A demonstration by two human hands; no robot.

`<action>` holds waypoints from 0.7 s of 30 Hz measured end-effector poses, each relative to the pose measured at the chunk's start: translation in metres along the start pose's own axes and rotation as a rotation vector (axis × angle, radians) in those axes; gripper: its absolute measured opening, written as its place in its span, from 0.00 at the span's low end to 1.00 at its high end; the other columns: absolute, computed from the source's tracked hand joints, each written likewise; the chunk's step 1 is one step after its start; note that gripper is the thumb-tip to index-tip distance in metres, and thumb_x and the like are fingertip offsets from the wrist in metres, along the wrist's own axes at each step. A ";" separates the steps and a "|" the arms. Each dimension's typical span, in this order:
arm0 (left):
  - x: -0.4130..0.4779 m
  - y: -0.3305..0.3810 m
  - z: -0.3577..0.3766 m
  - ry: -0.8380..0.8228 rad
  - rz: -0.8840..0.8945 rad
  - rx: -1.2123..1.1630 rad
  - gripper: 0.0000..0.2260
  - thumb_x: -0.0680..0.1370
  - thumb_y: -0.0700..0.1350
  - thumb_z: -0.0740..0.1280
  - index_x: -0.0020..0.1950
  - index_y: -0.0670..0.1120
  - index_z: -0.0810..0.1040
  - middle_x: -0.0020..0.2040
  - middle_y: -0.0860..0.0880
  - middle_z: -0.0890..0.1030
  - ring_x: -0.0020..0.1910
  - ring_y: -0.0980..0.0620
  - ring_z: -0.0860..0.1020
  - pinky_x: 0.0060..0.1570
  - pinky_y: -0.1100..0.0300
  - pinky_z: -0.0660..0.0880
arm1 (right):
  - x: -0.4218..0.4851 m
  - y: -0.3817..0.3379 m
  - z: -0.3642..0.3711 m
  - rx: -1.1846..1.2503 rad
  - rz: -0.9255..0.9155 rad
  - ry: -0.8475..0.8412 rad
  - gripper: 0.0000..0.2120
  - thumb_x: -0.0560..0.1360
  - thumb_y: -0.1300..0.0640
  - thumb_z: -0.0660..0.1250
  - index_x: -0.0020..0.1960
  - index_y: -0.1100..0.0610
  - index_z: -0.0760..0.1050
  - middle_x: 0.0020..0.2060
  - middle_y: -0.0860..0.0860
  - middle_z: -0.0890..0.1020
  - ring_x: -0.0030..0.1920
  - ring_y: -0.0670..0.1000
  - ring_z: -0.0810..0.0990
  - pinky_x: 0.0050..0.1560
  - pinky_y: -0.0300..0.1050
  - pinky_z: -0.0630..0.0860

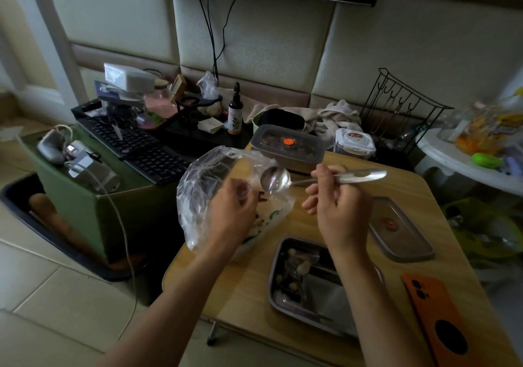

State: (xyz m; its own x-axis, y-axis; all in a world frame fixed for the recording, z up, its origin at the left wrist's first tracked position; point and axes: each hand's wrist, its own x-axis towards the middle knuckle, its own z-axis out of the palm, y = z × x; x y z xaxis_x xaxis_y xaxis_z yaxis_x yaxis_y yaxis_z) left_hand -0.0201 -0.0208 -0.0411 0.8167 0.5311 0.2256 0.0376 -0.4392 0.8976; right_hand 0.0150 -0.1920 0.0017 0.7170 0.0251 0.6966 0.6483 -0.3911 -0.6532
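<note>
Spoon [275, 179] hangs level above the middle of the worktop [249, 281], its bowl turned up and empty as far as I can tell, with the right hand [339, 211] curled round the handle. The left hand [232, 214] pinches the rim of the plastic bag [198, 197] just left of the spoon, holding the mouth open over a patterned bowl [273, 216] at the worktop's left edge. The main risk is the thin film. If the pinch slips, the mouth may fold shut, and the spoon would then snag it or push food out over the side. The patterned bowl sits close to the edge, so a tug on the bag could drag it toward the floor. A loaded spoon carried across to the steel tray [274, 281], nearer the person, may drip on the wood between. A wide swing to the right could knock the loose lid [402, 233] or splash the orange phone [435, 324].
</note>
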 end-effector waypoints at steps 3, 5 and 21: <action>-0.003 0.007 -0.011 0.090 0.079 -0.033 0.11 0.82 0.49 0.68 0.61 0.46 0.76 0.52 0.55 0.79 0.51 0.58 0.78 0.51 0.62 0.76 | -0.003 0.001 0.002 0.011 0.062 -0.059 0.18 0.84 0.46 0.61 0.42 0.55 0.78 0.27 0.48 0.80 0.25 0.45 0.81 0.27 0.41 0.77; -0.004 0.010 -0.020 0.162 0.144 -0.039 0.08 0.81 0.48 0.69 0.58 0.46 0.76 0.49 0.58 0.78 0.49 0.63 0.77 0.48 0.64 0.76 | -0.004 0.001 0.004 -0.011 0.086 -0.100 0.18 0.84 0.46 0.61 0.42 0.55 0.78 0.27 0.48 0.80 0.24 0.44 0.81 0.26 0.40 0.77; 0.031 -0.051 -0.041 0.113 -0.382 -0.053 0.36 0.69 0.79 0.59 0.65 0.56 0.78 0.69 0.45 0.76 0.65 0.45 0.76 0.66 0.38 0.72 | 0.005 0.000 0.009 0.302 0.637 -0.104 0.24 0.82 0.43 0.66 0.43 0.65 0.77 0.29 0.59 0.83 0.28 0.60 0.85 0.31 0.51 0.83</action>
State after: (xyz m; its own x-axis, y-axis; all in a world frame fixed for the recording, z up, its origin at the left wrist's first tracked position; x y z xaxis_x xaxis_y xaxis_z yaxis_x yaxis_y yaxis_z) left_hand -0.0207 0.0476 -0.0643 0.6812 0.7264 -0.0911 0.2948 -0.1583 0.9424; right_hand 0.0206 -0.1839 0.0024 0.9910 -0.0302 0.1304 0.1274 -0.0872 -0.9880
